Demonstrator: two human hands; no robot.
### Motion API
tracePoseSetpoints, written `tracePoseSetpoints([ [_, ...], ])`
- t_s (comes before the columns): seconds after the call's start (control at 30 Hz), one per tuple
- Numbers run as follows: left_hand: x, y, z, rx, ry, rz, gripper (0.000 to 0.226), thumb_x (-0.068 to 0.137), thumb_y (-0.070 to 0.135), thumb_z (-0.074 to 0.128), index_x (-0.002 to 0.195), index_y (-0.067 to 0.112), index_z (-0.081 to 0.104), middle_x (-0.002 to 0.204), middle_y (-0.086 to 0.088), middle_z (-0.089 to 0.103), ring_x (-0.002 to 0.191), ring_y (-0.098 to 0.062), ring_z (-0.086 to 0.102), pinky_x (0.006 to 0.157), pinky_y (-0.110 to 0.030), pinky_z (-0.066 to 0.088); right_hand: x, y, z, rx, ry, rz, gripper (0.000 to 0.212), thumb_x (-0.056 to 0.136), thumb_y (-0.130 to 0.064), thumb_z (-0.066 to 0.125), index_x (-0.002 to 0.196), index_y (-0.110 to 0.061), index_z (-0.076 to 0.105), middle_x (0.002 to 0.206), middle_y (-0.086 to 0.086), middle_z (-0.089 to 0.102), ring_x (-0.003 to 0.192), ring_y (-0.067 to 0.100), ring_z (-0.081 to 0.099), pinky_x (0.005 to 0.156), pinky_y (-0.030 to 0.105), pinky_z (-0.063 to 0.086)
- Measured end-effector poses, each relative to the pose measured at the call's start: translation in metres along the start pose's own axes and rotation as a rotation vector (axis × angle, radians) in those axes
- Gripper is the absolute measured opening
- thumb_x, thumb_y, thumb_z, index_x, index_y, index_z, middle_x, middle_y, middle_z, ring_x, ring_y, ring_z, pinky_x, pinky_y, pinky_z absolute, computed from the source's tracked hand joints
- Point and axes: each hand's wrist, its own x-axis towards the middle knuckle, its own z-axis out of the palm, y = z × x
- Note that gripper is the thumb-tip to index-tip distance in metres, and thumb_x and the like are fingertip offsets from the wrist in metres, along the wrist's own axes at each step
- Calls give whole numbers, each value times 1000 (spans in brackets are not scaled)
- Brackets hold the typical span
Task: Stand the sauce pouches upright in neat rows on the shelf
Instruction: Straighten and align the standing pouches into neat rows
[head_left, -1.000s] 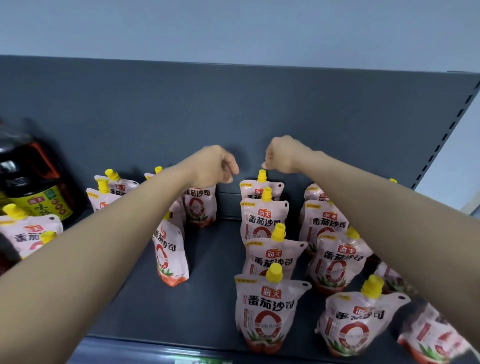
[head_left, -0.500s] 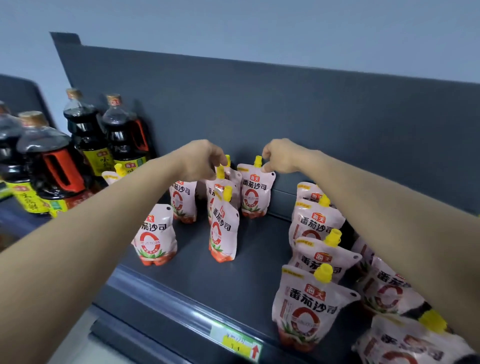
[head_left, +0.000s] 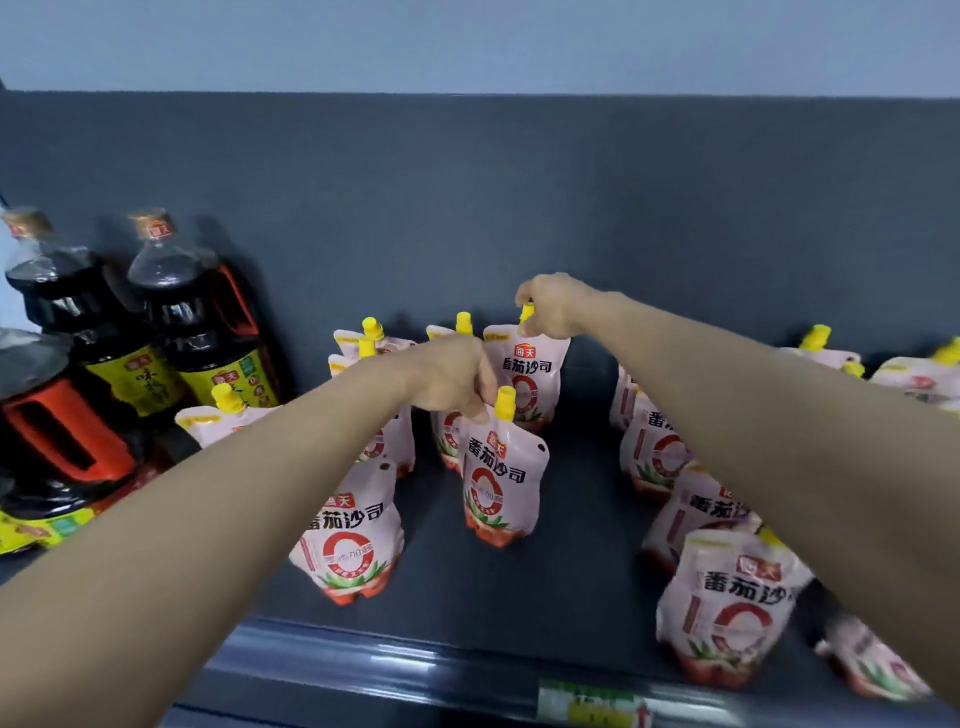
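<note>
On the dark grey shelf (head_left: 524, 597), pink-and-white sauce pouches with yellow screw caps stand in loose rows, each printed with a red 海天 logo, the black characters 番茄沙司 and a red ring below. The right hand (head_left: 558, 306) reaches to the rear, and its thumb and forefinger pinch the yellow cap of the back pouch (head_left: 532, 379), which stands upright near the back panel. The left hand (head_left: 449, 376) is nearer, with its fingers curled downward. The fingertips (head_left: 480, 410) pinch the top edge of the middle pouch (head_left: 501, 483) just beside its cap, and this pouch stands upright in front of the back pouch.

Under the left forearm stands a front-left pouch (head_left: 353, 540), with more pouches clustered behind it. A row of pouches (head_left: 727, 597) runs front to back beside the right arm, partly hidden by it.

At the left stand dark soy sauce bottles (head_left: 202, 332) with orange-red handles. They have yellow-green labels bearing the 海天 logo and a large 味. A green-and-yellow price tag (head_left: 592, 701) sits on the shelf's front rail, too blurred to read.
</note>
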Motion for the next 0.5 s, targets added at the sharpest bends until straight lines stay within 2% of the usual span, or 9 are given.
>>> tracePoseSetpoints([
  [0.1, 5, -8, 6, 52, -46, 50, 15, 83, 13, 68, 95, 6, 73, 99, -9, 72, 92, -24, 63, 86, -36, 51, 1, -5, 6, -3, -5, 34, 31, 91, -18, 61, 121, -9, 60, 124, 13, 60, 104, 29, 57, 84, 33, 47],
  [0.2, 7, -13, 10, 71, -31, 72, 16, 82, 14, 69, 92, 2, 73, 91, -9, 71, 88, -26, 62, 89, -39, 51, -2, -9, 6, -15, -28, 56, 26, 90, -16, 63, 115, -9, 64, 122, 14, 61, 97, 28, 58, 78, 29, 45],
  [0.3, 4, -13, 10, 53, 4, 81, 19, 82, 13, 69, 87, -5, 69, 78, -8, 60, 77, -23, 53, 83, -36, 49, -9, -12, 0, -82, -39, 46, 31, 93, -20, 59, 119, -4, 64, 123, 12, 62, 99, 28, 58, 82, 31, 49],
  [0.4, -6, -7, 11, 28, 31, 63, 19, 83, 13, 68, 81, -5, 66, 70, -4, 51, 72, -17, 44, 68, -27, 42, -23, -12, -7, -128, -36, 15, 36, 95, -25, 56, 123, -4, 62, 128, 10, 60, 118, 30, 55, 93, 33, 48],
  [0.5, -16, 3, 14, 20, 51, 50, 15, 83, 12, 68, 83, -3, 69, 69, -1, 54, 69, -16, 46, 59, -20, 36, -44, -11, -15, -166, -30, -35, 35, 95, -25, 56, 122, -4, 63, 127, 10, 61, 118, 30, 55, 96, 34, 49],
])
